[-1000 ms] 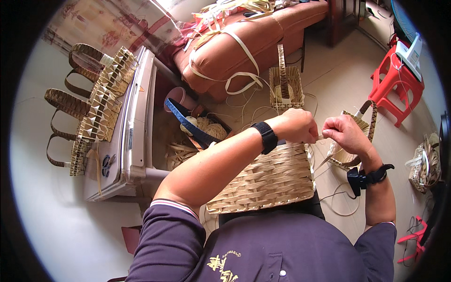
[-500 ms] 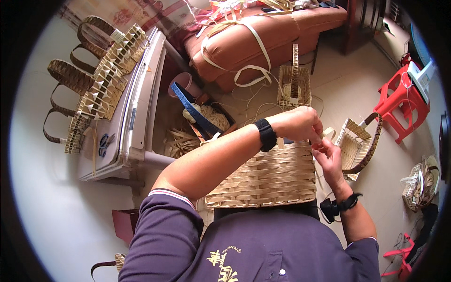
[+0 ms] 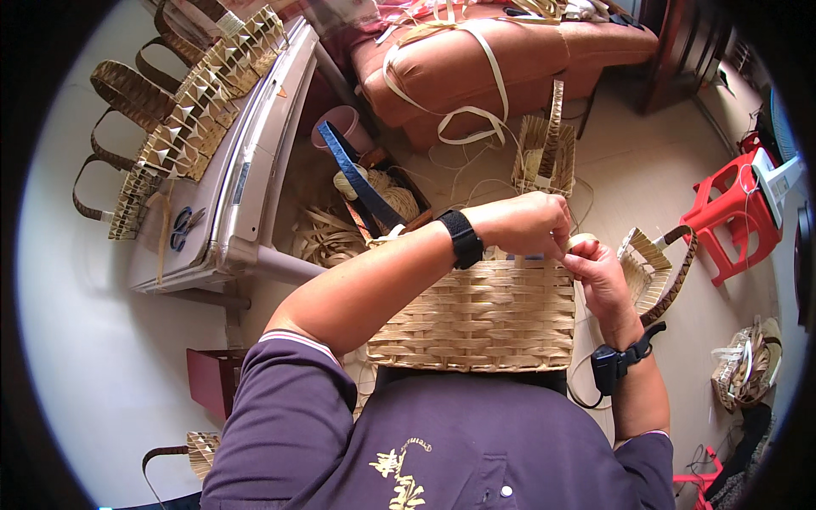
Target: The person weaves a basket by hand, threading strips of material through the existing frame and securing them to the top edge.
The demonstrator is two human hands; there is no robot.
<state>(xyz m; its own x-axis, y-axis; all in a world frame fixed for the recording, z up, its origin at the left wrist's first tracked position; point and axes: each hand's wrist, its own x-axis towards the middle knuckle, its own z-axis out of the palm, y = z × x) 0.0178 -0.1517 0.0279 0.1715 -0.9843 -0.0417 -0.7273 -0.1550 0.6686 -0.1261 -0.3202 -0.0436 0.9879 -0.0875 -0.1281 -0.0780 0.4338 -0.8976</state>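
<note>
- The grip of the left hand (image 3: pixel 529 223), in the head view, was pressed together at the fingertips, bent downward at one o'clock from the middle of the large woven basket (image 3: pixel 472 327); whatever lay between those fingers was too small to tell.
- The grip of the right hand (image 3: pixel 602 270), at two o'clock and close beside the left fingertips, pinched a bit of pale strip (image 3: pixel 580 240) between thumb and finger.
- The large woven basket lay just beyond the dark shirt (image 3: pixel 476 425), a wide side wall turned toward the camera, its upper right corner just below the hands.
- At one o'clock from it, near the left hand, a small basket with a tall handle (image 3: pixel 527 140) stood on the floor; between two and three, near the right hand, was a small basket with a brown handle (image 3: pixel 642 268).
- At eleven o'clock a blue-handled basket (image 3: pixel 344 166) held balls of cord (image 3: pixel 391 200), with a pink bucket (image 3: pixel 353 132) beyond it.
- At ten o'clock a row of handled baskets (image 3: pixel 191 127) and scissors (image 3: pixel 180 229) rested on the tabletop (image 3: pixel 199 253).
- At two o'clock, well apart, was a red stool (image 3: pixel 722 208); at twelve, an orange-brown padded seat (image 3: pixel 544 68).
</note>
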